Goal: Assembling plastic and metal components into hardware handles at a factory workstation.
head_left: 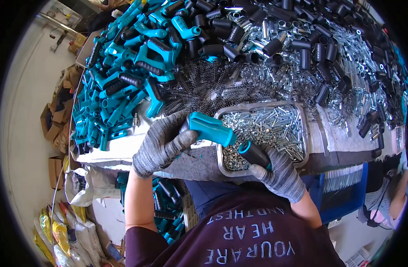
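Note:
Both my hands wear grey knitted gloves. My left hand (166, 143) is closed around the grip end of a teal plastic tool handle (211, 128), its tubular end pointing right and slightly down. My right hand (280, 172) is closed on a black sleeve (253, 154) with a teal rim at its open mouth. The sleeve's mouth faces the handle's tube end, a small gap apart. Both are held above the near left part of a metal tray (305, 133) full of small screws and nuts.
Teal handles (119, 89) are heaped at the left, springs (195, 86) lie in the middle, and black sleeves (305, 58) with metal tubes and rods pile up behind and right. A blue bin (344, 209) of long rods stands below the right edge. Another person's arm (397, 196) shows far right.

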{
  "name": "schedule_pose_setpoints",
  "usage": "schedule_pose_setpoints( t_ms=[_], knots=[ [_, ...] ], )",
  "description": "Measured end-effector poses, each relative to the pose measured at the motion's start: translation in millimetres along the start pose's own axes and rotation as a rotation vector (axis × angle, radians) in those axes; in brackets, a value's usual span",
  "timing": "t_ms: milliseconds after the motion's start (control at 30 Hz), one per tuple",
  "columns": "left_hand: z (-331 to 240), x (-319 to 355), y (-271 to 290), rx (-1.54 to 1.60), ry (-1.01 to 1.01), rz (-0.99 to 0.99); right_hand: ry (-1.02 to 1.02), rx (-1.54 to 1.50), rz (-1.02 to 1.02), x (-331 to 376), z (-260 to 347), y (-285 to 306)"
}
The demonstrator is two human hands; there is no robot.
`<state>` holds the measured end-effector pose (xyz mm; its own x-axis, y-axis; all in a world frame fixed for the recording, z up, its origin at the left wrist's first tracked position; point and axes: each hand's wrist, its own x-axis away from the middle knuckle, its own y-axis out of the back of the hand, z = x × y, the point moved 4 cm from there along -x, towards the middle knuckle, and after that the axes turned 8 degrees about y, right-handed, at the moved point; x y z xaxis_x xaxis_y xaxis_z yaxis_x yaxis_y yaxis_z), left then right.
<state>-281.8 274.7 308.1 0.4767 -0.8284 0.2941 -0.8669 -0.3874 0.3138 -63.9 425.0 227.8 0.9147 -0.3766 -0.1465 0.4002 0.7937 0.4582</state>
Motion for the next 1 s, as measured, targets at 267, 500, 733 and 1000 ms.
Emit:
schedule_pose_setpoints(
  t_ms=[267, 500, 733, 1000],
  knots=[
    [-21.5, -0.2, 4.2, -0.164, 0.010, 0.040, 0.067, 0.100, 0.062, 4.4, 10.7, 5.8],
    [-28.4, 3.3, -0.3, -0.227, 0.167, 0.238, 0.150, 0.155, 0.066, 10.2, 16.0, -2.5],
    [-17.1, -9.8, -24.0, -0.427, 0.002, 0.143, 0.031, 0.061, 0.060, 9.0, 11.0, -8.7],
    [-14.8, -30.8, -57.7, 0.283, -0.578, -0.200, -0.513, -1.076, 0.439, 9.2, 29.6, -13.0]
  ],
)
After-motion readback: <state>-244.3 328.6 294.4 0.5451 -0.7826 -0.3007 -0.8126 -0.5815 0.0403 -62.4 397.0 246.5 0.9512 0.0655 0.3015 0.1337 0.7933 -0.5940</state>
